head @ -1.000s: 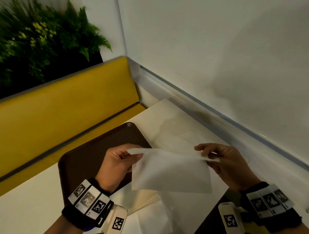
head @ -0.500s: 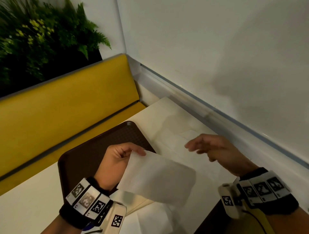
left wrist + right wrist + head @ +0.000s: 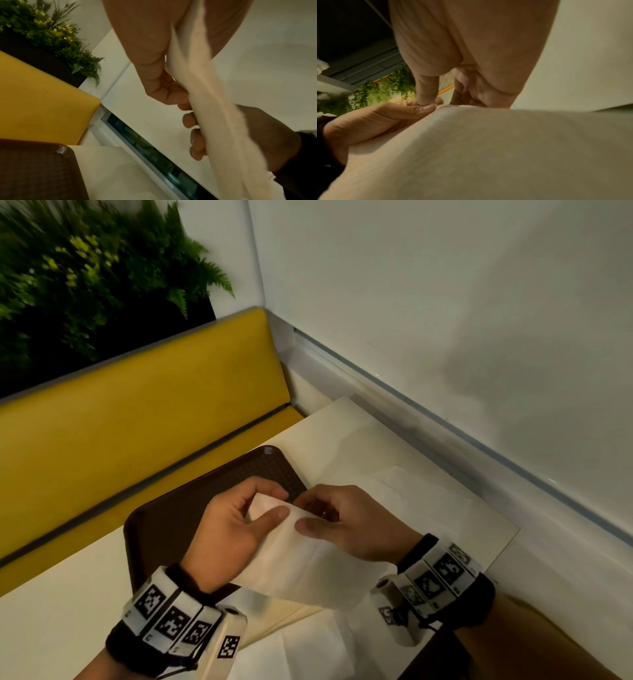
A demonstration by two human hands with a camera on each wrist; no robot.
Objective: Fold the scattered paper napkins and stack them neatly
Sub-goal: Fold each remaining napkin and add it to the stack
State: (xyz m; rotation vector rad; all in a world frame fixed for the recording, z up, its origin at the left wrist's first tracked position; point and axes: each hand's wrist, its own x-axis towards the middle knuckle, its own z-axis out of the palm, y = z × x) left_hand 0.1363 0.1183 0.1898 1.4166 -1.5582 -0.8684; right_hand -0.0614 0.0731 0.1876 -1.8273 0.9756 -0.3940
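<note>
both hands are meeting at the top edge of one napkin [image 3: 301, 559], held in the air above the bench [image 3: 428, 498]. the left hand [image 3: 233, 529] is pinching it between thumb and fingers; the right hand [image 3: 346, 525] is pinching just beside it. the sheet is hanging down toward the wrists, its long axis running away from both grips, with the hands equally near.

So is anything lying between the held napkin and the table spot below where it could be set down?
Yes. Both hands hold the napkin in the air, and other napkins already lie on the table under it.
</note>
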